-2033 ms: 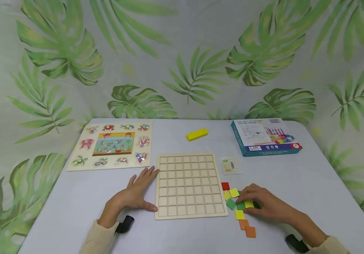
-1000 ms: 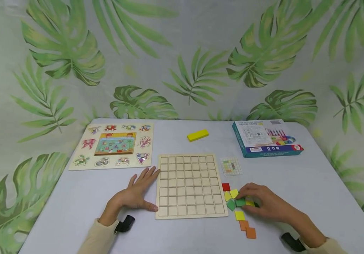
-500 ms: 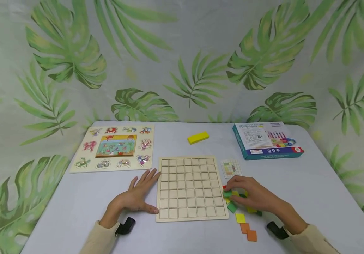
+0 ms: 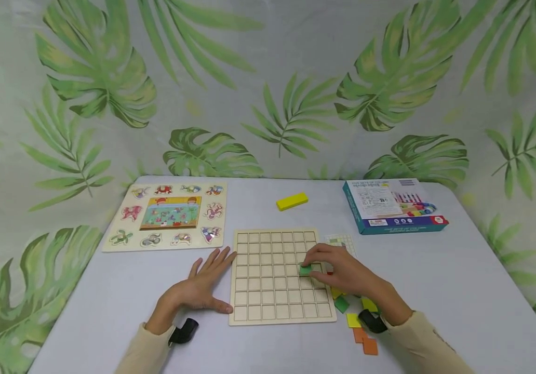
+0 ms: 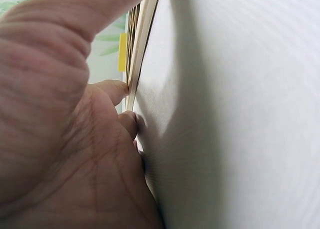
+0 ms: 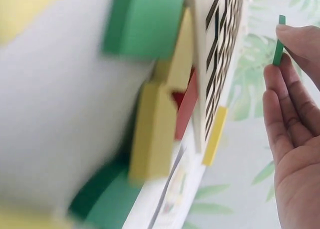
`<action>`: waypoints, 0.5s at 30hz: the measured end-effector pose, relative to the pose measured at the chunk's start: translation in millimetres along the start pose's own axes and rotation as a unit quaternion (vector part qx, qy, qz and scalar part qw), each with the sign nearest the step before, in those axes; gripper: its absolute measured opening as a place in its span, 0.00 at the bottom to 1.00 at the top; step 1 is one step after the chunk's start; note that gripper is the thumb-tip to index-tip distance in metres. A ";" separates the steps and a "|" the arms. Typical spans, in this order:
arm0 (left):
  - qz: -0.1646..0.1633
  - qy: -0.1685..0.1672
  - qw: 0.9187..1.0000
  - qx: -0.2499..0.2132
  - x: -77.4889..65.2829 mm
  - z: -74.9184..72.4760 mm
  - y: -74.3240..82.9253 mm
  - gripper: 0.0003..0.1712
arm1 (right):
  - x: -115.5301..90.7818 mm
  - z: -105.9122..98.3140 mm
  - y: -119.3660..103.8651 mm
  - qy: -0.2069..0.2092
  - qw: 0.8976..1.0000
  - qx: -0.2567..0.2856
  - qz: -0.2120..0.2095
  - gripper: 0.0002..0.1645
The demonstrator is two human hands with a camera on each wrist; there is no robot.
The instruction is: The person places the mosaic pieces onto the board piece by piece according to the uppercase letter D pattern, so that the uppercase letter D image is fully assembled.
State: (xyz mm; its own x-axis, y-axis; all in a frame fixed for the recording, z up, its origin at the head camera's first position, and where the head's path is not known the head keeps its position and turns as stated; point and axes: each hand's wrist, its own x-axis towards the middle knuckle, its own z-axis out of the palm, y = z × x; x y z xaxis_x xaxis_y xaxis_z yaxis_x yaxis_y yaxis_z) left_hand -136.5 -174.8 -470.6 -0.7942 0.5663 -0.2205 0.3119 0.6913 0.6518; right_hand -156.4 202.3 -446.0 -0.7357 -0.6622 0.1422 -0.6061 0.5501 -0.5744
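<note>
The right hand pinches a green tile over the board's right half. The left hand is spread wide, merely touching the board's left edge. Loose tiles lie just right of the board; beyond its far right corner, a box reads "FIVE SETS OF", smaller print illegible.

In the head view, the right hand hides the near part of the pattern card, some of the right rim of the board and several loose tiles; its fingertips partly cover the green tile. Small print on the box is illegible. Both sleeves are cut off at the near edge. The left wrist view crops the left hand; in the right wrist view, the closest loose tiles are blurred.
</note>
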 end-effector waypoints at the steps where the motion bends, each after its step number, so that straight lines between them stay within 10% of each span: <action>1: -0.002 -0.001 1.000 0.001 0.0 -0.4 0.1 0.73 | 4.3 1.9 -0.9 0.001 1.000 0.002 -0.008 0.13; 15: -0.006 0.000 1.000 -0.002 0.8 0.1 1.9 0.72 | 67.8 27.2 -16.5 0.000 0.999 0.008 -0.040 0.10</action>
State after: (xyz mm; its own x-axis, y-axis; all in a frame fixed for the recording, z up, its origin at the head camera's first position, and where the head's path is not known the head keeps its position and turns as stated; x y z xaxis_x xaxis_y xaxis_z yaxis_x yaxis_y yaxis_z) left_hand -136.5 -172.9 -469.6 -0.7977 0.5577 -0.2296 0.2992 0.6965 0.6522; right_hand -188.1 134.5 -448.8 -0.6850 -0.7040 0.1873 -0.6579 0.4874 -0.5741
